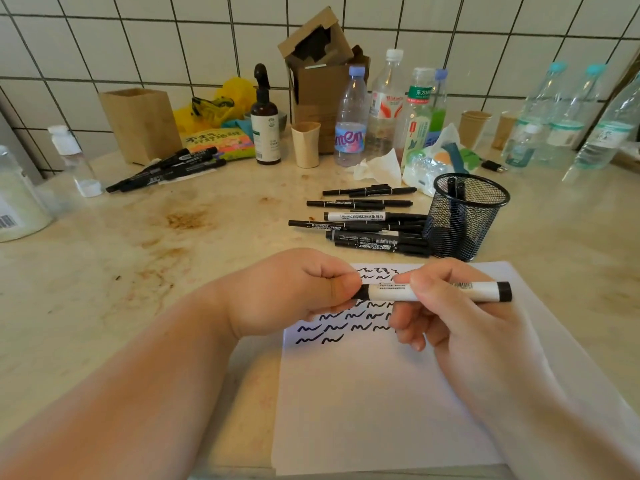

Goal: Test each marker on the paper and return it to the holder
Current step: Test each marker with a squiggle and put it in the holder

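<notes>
1. My right hand [446, 306] holds the marker [436, 292] by its white barrel, above the paper [381, 403].
2. My left hand [298, 289] pinches the cap end, fingers curled round it.
3. The marker's long axis runs left-right, roughly level; cap points left, butt right.
4. Can't tell if the cap is coming off or going on.
5. Holder [465, 216] stands beyond the paper's far right corner, nearer my right hand.
6. Other markers [363, 223] lie on the tabletop [173, 258], left of the holder.
</notes>
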